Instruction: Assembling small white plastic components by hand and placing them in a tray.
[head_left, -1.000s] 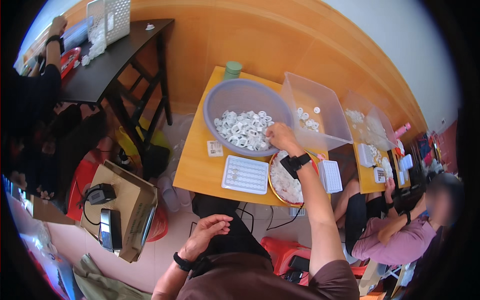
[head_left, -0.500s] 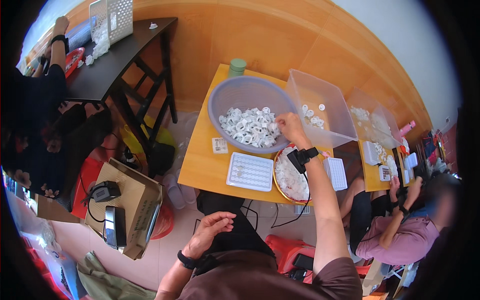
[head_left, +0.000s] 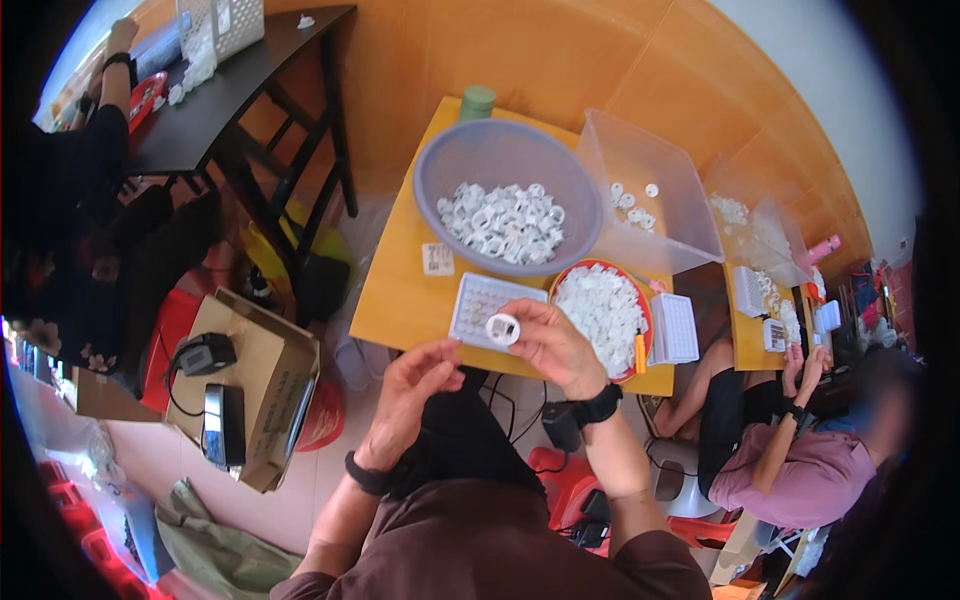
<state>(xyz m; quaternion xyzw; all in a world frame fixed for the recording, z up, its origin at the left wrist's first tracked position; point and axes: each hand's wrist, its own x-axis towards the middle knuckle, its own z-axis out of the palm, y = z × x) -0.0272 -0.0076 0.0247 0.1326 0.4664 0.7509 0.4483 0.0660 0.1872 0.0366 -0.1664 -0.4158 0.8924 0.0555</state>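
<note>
Landmark: 1 grey-purple basin (head_left: 510, 150) on 1 yellow table (head_left: 395, 295), holding a heap of white parts (head_left: 500, 220), too many and overlapping to count. Hands: 2, both on the wearer's side of the basin. Right hand (head_left: 558, 355): pinching 1 white round piece (head_left: 503, 329) between thumb and fingers, dark mark on its face, raised in front of the basin. Left hand (head_left: 412, 385): fingers curled, thumb close to index; cannot tell whether anything is gripped. Nearer the wearer than the basin: 1 white grid tray (head_left: 474, 305), partly behind the right hand. Near-right of the basin: 1 red-rimmed bowl (head_left: 648, 318) heaped with small white bits (uncountable), 1 orange tool (head_left: 640, 353) at its edge; beyond it, 1 white slotted block (head_left: 674, 330). Right of the basin: 1 clear bin (head_left: 685, 238), about 6 white discs (head_left: 627, 201) inside. Behind the basin: 1 green canister (head_left: 477, 103). Near-left of the basin: 1 printed card (head_left: 437, 259).
</note>
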